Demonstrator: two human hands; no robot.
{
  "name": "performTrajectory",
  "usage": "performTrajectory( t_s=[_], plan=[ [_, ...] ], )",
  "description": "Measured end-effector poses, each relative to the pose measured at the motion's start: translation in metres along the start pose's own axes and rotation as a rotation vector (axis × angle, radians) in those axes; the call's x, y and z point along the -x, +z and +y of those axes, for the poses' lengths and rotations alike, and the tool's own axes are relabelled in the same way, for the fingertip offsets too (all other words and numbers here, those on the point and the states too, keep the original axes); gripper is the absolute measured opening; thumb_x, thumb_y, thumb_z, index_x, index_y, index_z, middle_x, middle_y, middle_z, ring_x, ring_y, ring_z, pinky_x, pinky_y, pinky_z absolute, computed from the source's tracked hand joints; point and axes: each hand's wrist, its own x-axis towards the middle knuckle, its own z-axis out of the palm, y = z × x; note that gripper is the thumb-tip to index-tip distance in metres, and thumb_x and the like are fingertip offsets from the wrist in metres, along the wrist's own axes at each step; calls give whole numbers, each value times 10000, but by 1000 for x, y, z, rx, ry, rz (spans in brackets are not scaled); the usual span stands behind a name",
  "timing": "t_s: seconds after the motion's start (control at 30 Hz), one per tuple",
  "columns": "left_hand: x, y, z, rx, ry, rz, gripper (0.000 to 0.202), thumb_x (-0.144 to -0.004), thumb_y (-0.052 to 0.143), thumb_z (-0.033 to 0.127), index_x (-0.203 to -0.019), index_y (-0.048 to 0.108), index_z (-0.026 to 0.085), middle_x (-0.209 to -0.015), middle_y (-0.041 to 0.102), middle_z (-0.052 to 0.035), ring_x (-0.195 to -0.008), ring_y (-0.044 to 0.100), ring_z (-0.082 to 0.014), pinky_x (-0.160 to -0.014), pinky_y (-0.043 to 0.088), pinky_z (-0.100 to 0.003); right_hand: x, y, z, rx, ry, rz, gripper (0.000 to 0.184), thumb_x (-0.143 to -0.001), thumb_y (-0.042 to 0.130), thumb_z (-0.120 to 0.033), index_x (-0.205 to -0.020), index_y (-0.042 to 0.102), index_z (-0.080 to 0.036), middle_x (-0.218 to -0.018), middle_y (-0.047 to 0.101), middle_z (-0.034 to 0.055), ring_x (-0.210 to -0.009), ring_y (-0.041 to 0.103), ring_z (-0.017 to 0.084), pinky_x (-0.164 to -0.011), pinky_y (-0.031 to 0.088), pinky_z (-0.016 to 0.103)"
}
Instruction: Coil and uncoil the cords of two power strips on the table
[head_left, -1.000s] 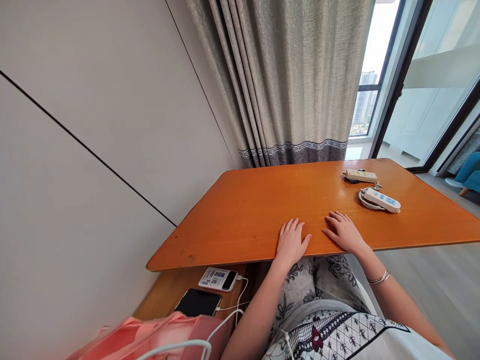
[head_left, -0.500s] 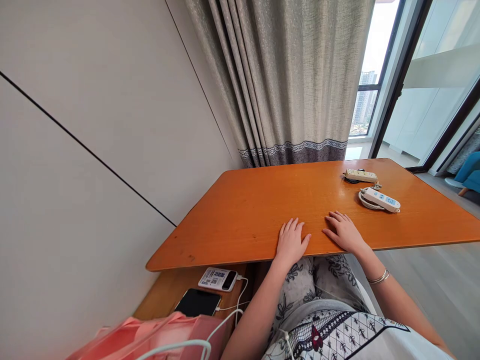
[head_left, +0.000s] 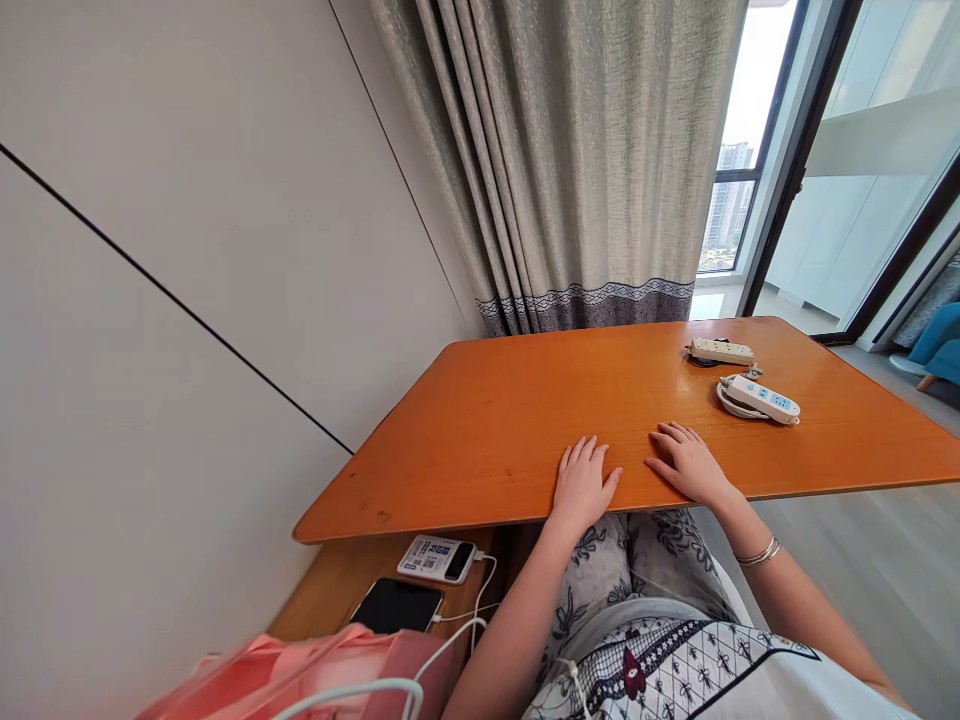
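My left hand (head_left: 583, 483) lies flat and open on the near edge of an orange wooden table (head_left: 510, 420), palm down, holding nothing. My right hand (head_left: 688, 464) rests flat beside it, fingers stretched out, also empty, with bracelets on the wrist. Farther right on the table lies a white power strip with blue sockets (head_left: 763, 398) on its coiled cable. Behind it sits a cream power strip (head_left: 721, 351). Both are beyond my right hand's fingertips and untouched.
A lower wooden shelf at the left holds a black phone (head_left: 397, 605) and a white power bank (head_left: 438, 558) with white cables. A pink cloth (head_left: 300, 675) lies nearest me. A grey curtain (head_left: 570, 160) and a glass door stand behind the table; a wall is on the left.
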Motion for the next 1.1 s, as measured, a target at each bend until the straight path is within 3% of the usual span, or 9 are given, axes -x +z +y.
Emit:
performTrajectory(
  t_s=[0.1,0.17,0.3,0.37,0.53,0.63,0.73,0.9,1.1],
  plan=[
    [0,-1,0,-2,-3,-17,515,-980,455,432,-1388,551,132,-1548,461,-154,-1475,360,-316,-1225,259,-517,0,-4,14,-169,-20,66,523,-930,552,-517,-1351,606,-210,-1474,539,151,-1382,483,320,-1158,367,532],
    [0,-2,0,2,-3,-35,531,-983,440,445,-1399,543,130,-1557,450,-152,-1481,349,-316,-1228,255,-520,-1,-13,29,-220,-8,177,533,-929,542,-525,-1349,602,-203,-1483,521,160,-1373,491,306,-1149,388,505],
    [0,-3,1,1,-6,-48,543,-985,429,453,-1408,538,131,-1563,440,-150,-1487,339,-315,-1232,250,-517,-8,-47,71,-108,52,480,536,-912,541,-518,-1319,619,-178,-1429,546,179,-1359,478,333,-1150,368,521],
    [0,-4,2,2,-6,-41,530,-983,435,446,-1402,544,140,-1561,445,-148,-1486,342,-314,-1232,250,-517,-13,-66,96,-27,151,537,579,-899,546,-515,-1338,601,-141,-1432,531,207,-1360,469,352,-1146,362,528],
    [0,-4,2,12,1,-26,521,-980,441,445,-1391,552,145,-1552,458,-148,-1479,355,-315,-1227,257,-526,-21,-100,155,140,445,384,736,-812,628,-548,-1400,536,-114,-1481,486,249,-1379,443,420,-1102,375,606],
    [1,-2,0,12,6,-14,508,-977,446,443,-1380,560,154,-1546,467,-147,-1472,366,-316,-1221,264,-531,-21,-106,174,74,524,211,743,-783,655,-558,-1369,558,-111,-1393,580,239,-1260,567,401,-1009,481,533],
    [1,0,-1,9,19,7,489,-973,456,433,-1366,568,165,-1533,484,-145,-1458,388,-319,-1209,280,-537,-18,-105,176,12,521,92,641,-793,643,-497,-1312,607,-123,-1233,689,199,-1073,671,356,-875,538,441],
    [0,5,-3,5,22,35,479,-966,466,423,-1348,577,157,-1521,495,-157,-1445,403,-326,-1199,290,-541,-12,-98,157,83,468,123,609,-766,643,-509,-1244,649,-133,-1162,718,187,-1011,682,345,-769,525,386],
    [-1,9,-7,26,21,35,503,-976,439,451,-1377,550,167,-1525,488,-160,-1455,387,-325,-1202,274,-541,-4,-82,95,48,372,64,599,-789,626,-600,-1212,657,-177,-1172,698,151,-998,672,306,-767,499,345]
  ],
)
